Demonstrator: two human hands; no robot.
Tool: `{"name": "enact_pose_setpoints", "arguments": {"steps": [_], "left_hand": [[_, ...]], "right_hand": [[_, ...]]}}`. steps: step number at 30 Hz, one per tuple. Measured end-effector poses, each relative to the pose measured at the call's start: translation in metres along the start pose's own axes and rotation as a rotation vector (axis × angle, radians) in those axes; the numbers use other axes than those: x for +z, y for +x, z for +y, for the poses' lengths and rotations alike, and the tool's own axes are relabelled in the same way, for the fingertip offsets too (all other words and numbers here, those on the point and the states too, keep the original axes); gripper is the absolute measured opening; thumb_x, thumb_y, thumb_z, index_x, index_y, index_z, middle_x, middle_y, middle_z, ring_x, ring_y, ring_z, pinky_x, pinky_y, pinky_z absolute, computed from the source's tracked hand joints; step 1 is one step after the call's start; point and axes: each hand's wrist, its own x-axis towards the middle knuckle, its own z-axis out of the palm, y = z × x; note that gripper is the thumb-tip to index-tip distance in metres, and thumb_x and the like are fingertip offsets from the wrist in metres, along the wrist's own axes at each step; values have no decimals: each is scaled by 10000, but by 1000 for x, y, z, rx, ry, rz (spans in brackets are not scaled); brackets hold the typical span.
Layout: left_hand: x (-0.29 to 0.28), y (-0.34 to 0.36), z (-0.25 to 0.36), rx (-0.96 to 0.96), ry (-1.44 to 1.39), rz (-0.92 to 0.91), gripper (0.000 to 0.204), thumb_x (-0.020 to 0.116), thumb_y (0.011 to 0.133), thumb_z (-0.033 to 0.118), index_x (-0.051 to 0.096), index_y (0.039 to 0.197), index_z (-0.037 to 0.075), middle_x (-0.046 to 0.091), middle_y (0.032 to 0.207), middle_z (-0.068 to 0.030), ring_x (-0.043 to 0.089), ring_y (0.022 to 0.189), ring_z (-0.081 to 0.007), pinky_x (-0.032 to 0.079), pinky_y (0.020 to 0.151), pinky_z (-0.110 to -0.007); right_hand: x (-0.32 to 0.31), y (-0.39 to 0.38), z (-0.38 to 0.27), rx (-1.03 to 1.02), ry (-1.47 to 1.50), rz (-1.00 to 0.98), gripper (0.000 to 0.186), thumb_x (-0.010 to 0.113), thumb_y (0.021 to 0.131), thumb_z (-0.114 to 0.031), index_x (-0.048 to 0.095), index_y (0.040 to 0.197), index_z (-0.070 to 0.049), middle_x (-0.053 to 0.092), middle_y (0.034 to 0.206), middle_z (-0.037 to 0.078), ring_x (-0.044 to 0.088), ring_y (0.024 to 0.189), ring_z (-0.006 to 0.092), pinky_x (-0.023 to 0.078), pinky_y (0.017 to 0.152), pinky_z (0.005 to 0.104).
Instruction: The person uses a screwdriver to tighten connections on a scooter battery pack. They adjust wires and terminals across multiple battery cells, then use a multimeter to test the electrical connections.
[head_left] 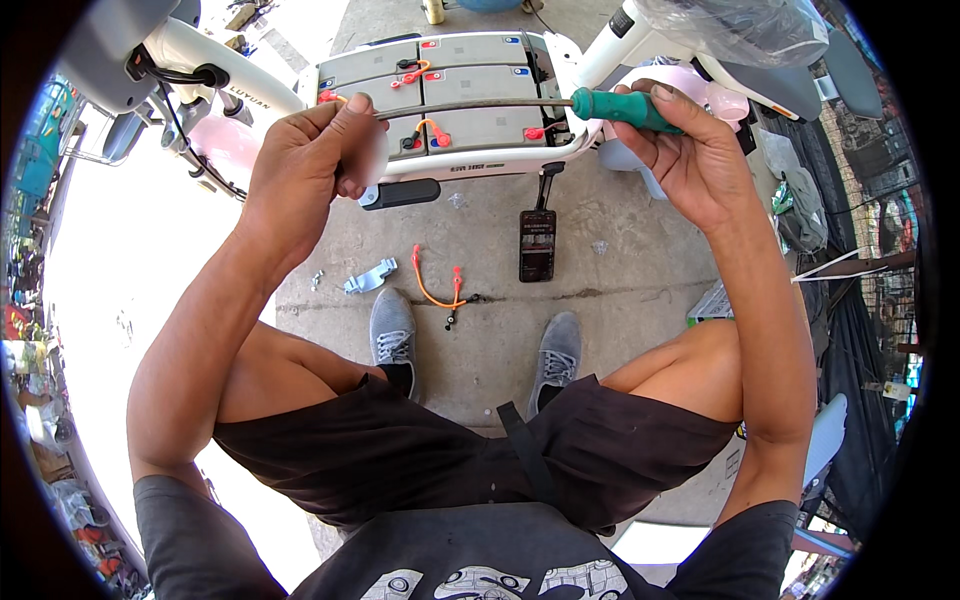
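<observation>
A long screwdriver point(480, 104) with a green handle lies level between my two hands, above grey batteries point(465, 85). My left hand point(320, 145) is closed round the far end of its shaft, so the tip is hidden. My right hand point(690, 150) grips the handle, thumb on top and fingers curled beneath. The batteries sit in rows inside a white frame point(490, 158). Short orange cables point(438, 128) with red and black ends join some of their terminals.
On the concrete lie a loose orange cable point(425, 292), a light-blue plastic bracket point(371, 276) and small screws point(317, 280). A phone point(537, 245) is just in front of the frame. White scooter parts point(225, 75) stand left; a plastic-wrapped part point(740, 35) is at right.
</observation>
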Motion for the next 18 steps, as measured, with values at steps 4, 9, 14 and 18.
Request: {"name": "enact_pose_setpoints", "arguments": {"steps": [4,9,14,18], "left_hand": [[2,-1,0,13,-8,34,455,604,1046,438,698,920,11,581,658,-18,442,550,-59,345,521,-221],[0,0,1,-18,-36,23,430,611,1053,385,673,1009,-39,568,647,-27,435,521,-85,369,538,-230],[-4,2,-3,-13,-40,16,428,615,1051,385,674,1004,-36,568,641,-25,437,517,-84,370,534,-230],[-6,2,-3,-19,-45,31,432,613,1051,390,672,1001,-35,564,638,-25,435,516,-87,370,535,-233]], "right_hand": [[2,-1,0,-10,0,-65,230,696,956,-104,648,1130,39,695,1176,168,688,1112,251,601,1008,372],[2,-2,0,-22,-21,-89,251,698,956,-111,638,1145,43,692,1180,170,685,1124,252,600,1003,363],[9,-5,-3,5,-118,-94,280,700,964,-145,630,1159,44,695,1135,167,710,1071,255,614,959,343],[14,-9,-3,36,-156,-96,282,696,972,-161,628,1161,36,698,1111,168,729,1013,262,627,911,335]]}}
